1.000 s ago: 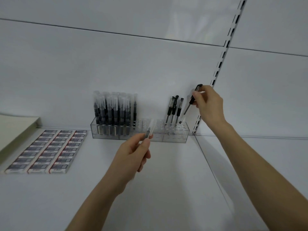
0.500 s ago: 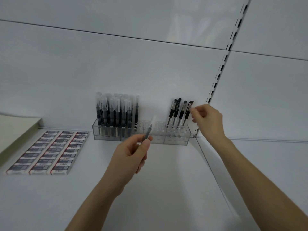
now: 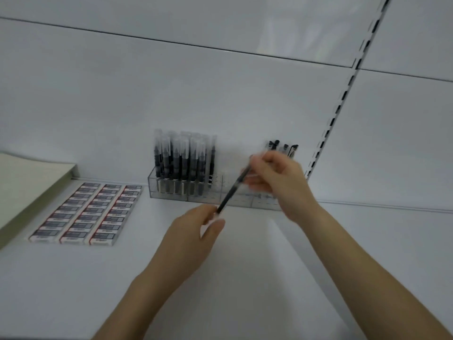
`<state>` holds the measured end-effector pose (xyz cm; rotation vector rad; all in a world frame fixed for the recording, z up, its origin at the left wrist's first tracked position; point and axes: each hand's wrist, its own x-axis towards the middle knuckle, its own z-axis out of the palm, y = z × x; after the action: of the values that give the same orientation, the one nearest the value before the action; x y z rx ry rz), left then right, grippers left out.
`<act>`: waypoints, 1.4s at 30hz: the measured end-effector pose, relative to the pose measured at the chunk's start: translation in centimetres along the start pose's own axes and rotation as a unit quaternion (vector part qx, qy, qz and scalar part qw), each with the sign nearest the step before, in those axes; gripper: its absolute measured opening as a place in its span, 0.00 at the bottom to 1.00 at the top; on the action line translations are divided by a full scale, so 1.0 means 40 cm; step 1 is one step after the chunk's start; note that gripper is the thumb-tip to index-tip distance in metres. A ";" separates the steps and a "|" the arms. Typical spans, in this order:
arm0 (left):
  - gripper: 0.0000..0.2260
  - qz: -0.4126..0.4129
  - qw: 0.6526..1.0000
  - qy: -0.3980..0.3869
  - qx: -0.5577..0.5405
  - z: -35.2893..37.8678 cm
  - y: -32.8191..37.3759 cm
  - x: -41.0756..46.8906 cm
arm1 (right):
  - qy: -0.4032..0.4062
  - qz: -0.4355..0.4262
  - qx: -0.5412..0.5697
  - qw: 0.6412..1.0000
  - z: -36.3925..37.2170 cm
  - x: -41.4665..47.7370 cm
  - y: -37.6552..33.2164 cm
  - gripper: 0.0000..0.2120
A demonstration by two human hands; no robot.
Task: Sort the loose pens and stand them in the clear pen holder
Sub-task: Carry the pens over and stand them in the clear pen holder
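Note:
A clear pen holder (image 3: 196,197) stands against the back wall of the white shelf. Its left section is packed with several clear-capped black pens (image 3: 182,163); a few black clip pens (image 3: 282,147) stand at its right end, partly hidden behind my right hand. A slanted black pen (image 3: 232,190) spans between both hands in front of the holder. My left hand (image 3: 193,231) pinches its lower end and my right hand (image 3: 277,177) grips its upper end. Motion blurs both hands.
Three rows of boxed erasers (image 3: 85,214) lie flat on the shelf at the left. A pale green board (image 3: 29,182) slopes at the far left. A slotted shelf upright (image 3: 343,99) runs up the wall right of the holder.
My right hand let go of the black clip pen, now standing in the holder's right end, and moved left and down to grasp the upper end of the pen in my left hand.

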<state>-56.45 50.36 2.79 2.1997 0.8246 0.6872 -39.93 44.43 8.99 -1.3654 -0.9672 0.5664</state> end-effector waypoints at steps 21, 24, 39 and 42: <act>0.42 -0.028 0.959 -0.068 0.274 0.025 -0.113 -0.053 | 0.041 -0.092 -0.248 0.964 0.093 0.211 0.081 0.10; 0.42 -0.027 0.961 -0.064 0.269 0.025 -0.111 -0.052 | 0.031 -0.063 -0.276 0.959 0.101 0.217 0.105 0.09; 0.22 -0.018 0.957 -0.087 0.277 0.009 -0.097 -0.062 | 0.024 -0.049 -0.400 0.915 0.030 0.048 0.133 0.16; 0.22 -0.005 0.953 -0.124 0.277 0.000 -0.073 -0.066 | 0.005 -0.018 -0.447 0.894 -0.042 -0.026 0.134 0.20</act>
<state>-59.24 50.13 0.00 2.7038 0.9791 0.1675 -38.04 43.52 3.67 -2.1478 -1.3132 0.0468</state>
